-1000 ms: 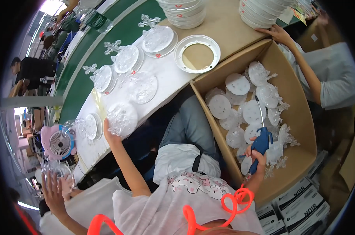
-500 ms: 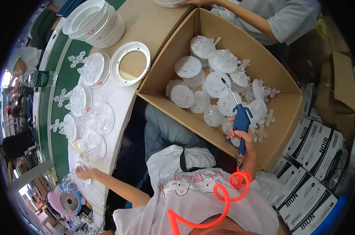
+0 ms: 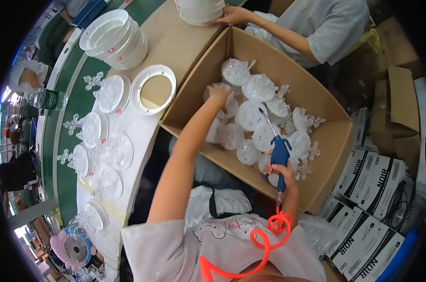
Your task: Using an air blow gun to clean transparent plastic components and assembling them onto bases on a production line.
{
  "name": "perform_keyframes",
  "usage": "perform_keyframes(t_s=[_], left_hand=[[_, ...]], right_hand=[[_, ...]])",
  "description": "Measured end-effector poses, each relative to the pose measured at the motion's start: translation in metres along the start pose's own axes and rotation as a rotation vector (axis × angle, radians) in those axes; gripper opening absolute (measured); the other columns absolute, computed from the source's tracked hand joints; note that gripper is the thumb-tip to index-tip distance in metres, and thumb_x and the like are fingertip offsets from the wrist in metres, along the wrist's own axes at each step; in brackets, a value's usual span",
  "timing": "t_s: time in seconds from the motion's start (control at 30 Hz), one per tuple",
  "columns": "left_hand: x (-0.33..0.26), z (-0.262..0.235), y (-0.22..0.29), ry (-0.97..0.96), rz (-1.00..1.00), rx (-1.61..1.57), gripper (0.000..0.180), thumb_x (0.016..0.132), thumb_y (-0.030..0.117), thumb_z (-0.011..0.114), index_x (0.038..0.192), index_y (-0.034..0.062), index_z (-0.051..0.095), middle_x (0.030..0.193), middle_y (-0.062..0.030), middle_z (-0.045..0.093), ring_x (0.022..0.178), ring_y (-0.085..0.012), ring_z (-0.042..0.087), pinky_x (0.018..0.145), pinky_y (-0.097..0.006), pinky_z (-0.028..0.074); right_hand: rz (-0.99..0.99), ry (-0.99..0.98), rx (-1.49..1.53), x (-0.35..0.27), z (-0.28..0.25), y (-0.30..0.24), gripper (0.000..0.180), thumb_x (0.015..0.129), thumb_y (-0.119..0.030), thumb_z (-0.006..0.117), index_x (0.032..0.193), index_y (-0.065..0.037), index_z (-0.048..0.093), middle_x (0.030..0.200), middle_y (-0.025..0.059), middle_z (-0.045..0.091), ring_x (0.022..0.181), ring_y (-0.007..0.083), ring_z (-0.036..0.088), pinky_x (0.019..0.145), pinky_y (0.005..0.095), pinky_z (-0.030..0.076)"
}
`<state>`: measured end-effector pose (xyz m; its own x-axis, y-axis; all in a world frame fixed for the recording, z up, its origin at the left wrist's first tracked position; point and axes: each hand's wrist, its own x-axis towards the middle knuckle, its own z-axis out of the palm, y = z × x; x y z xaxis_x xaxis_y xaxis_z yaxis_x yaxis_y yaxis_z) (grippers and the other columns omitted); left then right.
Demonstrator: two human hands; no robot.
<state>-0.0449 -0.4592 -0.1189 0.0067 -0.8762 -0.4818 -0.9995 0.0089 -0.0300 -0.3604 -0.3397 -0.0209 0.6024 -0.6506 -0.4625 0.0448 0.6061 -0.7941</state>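
While our right hand (image 3: 282,170) grips the blue air blow gun (image 3: 279,156) over the cardboard box (image 3: 288,61), our left hand's (image 3: 218,92) fingers close on a clear plastic disc (image 3: 229,104) just beneath them.

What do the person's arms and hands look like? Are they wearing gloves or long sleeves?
No gloves: both the left hand and the right hand are bare. The forearms are bare too, with no watch or bracelet showing. The only sleeve visible is a short white one on the left arm, part of a white T-shirt with a pink cartoon print on the chest.
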Motion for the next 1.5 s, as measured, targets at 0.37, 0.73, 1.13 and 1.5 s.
perform_keyframes(t_s=[0.37,0.73,1.13,1.5], left_hand=[[0.053,0.039,-0.03,-0.185,0.072,-0.371,0.127,0.038,0.043,0.084,0.141,0.0177,0.015,0.137,-0.0359,0.013,0.12,-0.0502,0.035,0.099,-0.046,0.035],[-0.022,0.004,-0.052,-0.004,0.16,-1.662,0.105,0.063,0.042,0.072,0.143,0.0186,0.009,0.141,-0.0234,0.021,0.128,-0.0354,0.03,0.097,-0.05,0.035],[-0.047,-0.014,-0.039,-0.318,0.092,-2.05,0.053,0.084,0.046,0.048,0.116,0.004,0.052,0.109,-0.0102,0.059,0.098,-0.0221,0.058,0.089,-0.036,0.044],[-0.043,-0.01,-0.038,-0.337,0.179,-2.145,0.048,0.085,0.045,0.046,0.109,0.0045,0.058,0.099,-0.0084,0.064,0.088,-0.0207,0.062,0.083,-0.035,0.049]], right_hand=[[0.079,-0.042,-0.018,0.007,0.012,-0.002,0.044,0.076,-0.013,0.055,0.117,0.002,0.046,0.075,0.0053,0.053,0.067,0.012,0.052,0.066,0.0272,0.045],[0.053,-0.132,-0.211,-0.002,0.035,-0.024,0.04,0.078,-0.014,0.056,0.115,-0.001,0.05,0.074,0.0014,0.052,0.066,0.0095,0.049,0.064,0.0244,0.042],[-0.034,-0.076,-0.52,-0.01,0.046,-0.008,0.032,0.074,-0.009,0.056,0.106,-0.006,0.055,0.069,0.0003,0.05,0.06,0.0077,0.045,0.057,0.0242,0.037],[-0.102,-0.105,-0.475,-0.009,0.054,-0.011,0.032,0.075,-0.009,0.056,0.107,-0.005,0.055,0.072,-0.0012,0.051,0.06,0.0059,0.044,0.055,0.022,0.035]])
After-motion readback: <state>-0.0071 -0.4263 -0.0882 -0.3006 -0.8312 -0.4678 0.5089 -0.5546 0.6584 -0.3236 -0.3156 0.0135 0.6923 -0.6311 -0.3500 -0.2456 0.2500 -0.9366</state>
